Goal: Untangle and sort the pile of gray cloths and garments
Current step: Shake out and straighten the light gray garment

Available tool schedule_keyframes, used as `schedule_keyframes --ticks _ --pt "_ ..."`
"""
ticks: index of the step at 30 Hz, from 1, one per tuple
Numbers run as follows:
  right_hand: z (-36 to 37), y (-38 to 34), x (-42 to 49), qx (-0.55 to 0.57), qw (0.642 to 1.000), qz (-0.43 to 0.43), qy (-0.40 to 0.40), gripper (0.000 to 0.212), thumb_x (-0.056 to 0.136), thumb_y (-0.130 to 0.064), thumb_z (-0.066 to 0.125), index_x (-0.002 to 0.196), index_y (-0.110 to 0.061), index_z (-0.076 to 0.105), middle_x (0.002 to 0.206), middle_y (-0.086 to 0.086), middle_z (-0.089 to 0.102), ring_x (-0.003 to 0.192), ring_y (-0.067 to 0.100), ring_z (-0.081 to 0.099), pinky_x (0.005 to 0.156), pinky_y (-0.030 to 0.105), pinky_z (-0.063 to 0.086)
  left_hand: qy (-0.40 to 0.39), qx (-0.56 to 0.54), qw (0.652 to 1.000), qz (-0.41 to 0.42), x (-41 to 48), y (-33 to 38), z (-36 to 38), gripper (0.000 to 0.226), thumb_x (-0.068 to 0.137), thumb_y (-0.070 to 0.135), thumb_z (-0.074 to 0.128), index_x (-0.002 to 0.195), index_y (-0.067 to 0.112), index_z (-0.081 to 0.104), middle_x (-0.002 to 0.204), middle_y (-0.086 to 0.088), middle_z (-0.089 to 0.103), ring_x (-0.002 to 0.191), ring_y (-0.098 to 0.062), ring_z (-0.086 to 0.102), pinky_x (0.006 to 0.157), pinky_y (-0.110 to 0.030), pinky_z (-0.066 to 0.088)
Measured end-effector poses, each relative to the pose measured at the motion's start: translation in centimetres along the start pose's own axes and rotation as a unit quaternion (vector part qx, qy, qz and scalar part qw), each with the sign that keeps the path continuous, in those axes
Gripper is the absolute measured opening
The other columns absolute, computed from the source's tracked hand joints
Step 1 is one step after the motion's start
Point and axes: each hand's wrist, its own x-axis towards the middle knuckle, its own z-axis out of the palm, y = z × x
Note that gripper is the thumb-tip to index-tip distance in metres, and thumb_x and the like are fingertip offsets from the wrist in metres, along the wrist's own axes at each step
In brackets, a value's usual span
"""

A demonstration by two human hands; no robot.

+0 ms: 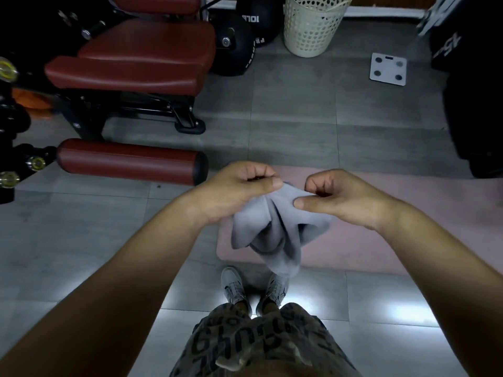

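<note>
Patterned shorts (245, 341), dark lettering on gray, lowest in view. Pair of gray lace-up shoes (234, 287), side by side on the gray tiled floor (299, 126), toes at the near edge of a pink mat (381, 227). One gray cloth (272, 235), held in the air above the mat's near corner and the shoes, bunched at the top and hanging in loose folds, its lowest fold in front of the right shoe. Left hand (239, 186): fingers curled, thumb pressed to the cloth's top edge, pinching it. Right hand (340, 197): fingers curled, thumb and forefinger pinching the same top edge, just beside the left hand. Dark red roller pad (128, 161), lying across the floor to the left. Dark red padded bench seat (136, 63) on a black frame, behind the roller. Black weighted balls (234, 44), beside the bench. Cream perforated basket (313, 25), upright near the far wall. White bathroom scale (388, 69), flat on the floor right of the basket.
</note>
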Motion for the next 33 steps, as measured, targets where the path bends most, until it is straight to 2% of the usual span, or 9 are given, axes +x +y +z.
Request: schedule_keyframes --ticks 5,8,12,15,18,22,28,31,33 --pt "-0.4 0.9 0.2 -0.108 0.991 0.076 0.032 0.034 0.088 -0.034 0.076 0.059 -0.022 0.064 0.047 -0.021 0.047 0.046 -0.001 0.041 0.048 0.015 0.031 0.071 -0.16 0.984 0.018 -0.4 -0.7 -1.8 0.005 0.09 0.012 0.066 0.085 0.011 0.067 0.078 -0.001 0.065 0.074 -0.011 0.062 0.071 -0.021 0.051" --pt "-1.0 0.7 -0.1 -0.051 0.995 0.088 0.01 0.043 0.093 -0.036 0.068 0.051 -0.031 0.062 0.053 -0.02 0.047 0.051 -0.001 0.042 0.053 0.016 0.031 0.137 -0.186 0.973 0.025 -1.0 -1.6 -3.5 0.008 0.086 0.013 0.068 0.079 0.014 0.067 0.074 0.001 0.065 0.07 -0.011 0.063 0.068 -0.022 0.051" --pt "-1.1 0.7 0.3 0.065 0.995 0.079 0.006 0.012 0.091 -0.023 0.069 0.081 -0.019 0.075 0.078 0.002 0.062 0.077 0.017 0.051 0.074 0.033 0.039 0.232 -0.134 0.963 -0.016 -1.4 -3.2 -4.8 0.019 0.09 0.019 0.064 0.071 0.022 0.066 0.073 -0.001 0.061 0.072 -0.019 0.057 0.07 -0.03 0.044" --pt "-0.6 0.0 0.7 0.092 0.993 0.06 0.03 0.007 0.094 -0.013 0.068 0.09 -0.008 0.071 0.086 0.014 0.066 0.079 0.024 0.057 0.073 0.036 0.048 0.29 0.056 0.954 -0.055 -1.2 -3.2 -4.4 0.019 0.093 0.015 0.065 0.076 0.026 0.067 0.081 0.008 0.066 0.081 -0.011 0.06 0.076 -0.027 0.044" --pt "0.0 -1.7 1.0 0.04 0.999 0.008 0.006 0.005 0.089 -0.008 0.073 0.085 -0.008 0.07 0.081 0.01 0.072 0.072 0.017 0.062 0.065 0.029 0.047 0.212 0.141 0.967 -0.019 -1.1 -1.7 -2.6 0.026 0.092 0.008 0.067 0.109 0.028 0.066 0.103 0.017 0.067 0.089 0.013 0.061 0.077 -0.004 0.044" --pt "0.7 -3.3 1.6 -0.034 0.999 -0.026 0.004 0.028 0.078 -0.005 0.083 0.07 -0.016 0.059 0.054 -0.014 0.051 0.051 0.0 0.042 0.05 0.012 0.036 0.035 0.083 0.996 0.023 -0.2 -1.0 -0.4 0.036 0.095 0.01 0.064 0.13 0.021 0.063 0.126 0.011 0.067 0.118 0.003 0.06 0.099 -0.015 0.045" --pt "0.3 -3.1 1.2 -0.067 0.996 -0.026 0.06 0.038 0.071 -0.012 0.09 0.065 -0.016 0.053 0.051 -0.011 0.039 0.049 0.004 0.031 0.045 0.014 0.028 0.057 0.091 0.994 0.035 0.7 -1.0 1.1 0.01 0.095 0.017 0.066 0.096 0.012 0.074 0.089 0.007 0.071 0.086 0.0 0.063 0.084 -0.015 0.047" --pt "0.7 -2.7 1.1 -0.053 0.996 -0.026 0.061 0.03 0.07 -0.006 0.09 0.067 -0.017 0.062 0.053 -0.008 0.057 0.05 0.002 0.047 0.051 0.012 0.04 0.048 0.069 0.996 0.017 1.0 -1.3 1.8 0.015 0.094 0.026 0.068 0.085 0.015 0.074 0.083 0.004 0.07 0.083 -0.003 0.062 0.082 -0.019 0.046" --pt "0.9 -2.6 0.8 -0.028 0.998 -0.033 0.048 0.021 0.07 -0.002 0.088 0.075 -0.01 0.069 0.068 0.004 0.074 0.06 0.007 0.064 0.061 0.014 0.051 0.049 0.058 0.997 0.01 1.0 -1.2 2.2 0.019 0.093 0.03 0.069 0.083 0.014 0.073 0.079 0.006 0.069 0.079 -0.001 0.061 0.079 -0.016 0.045"
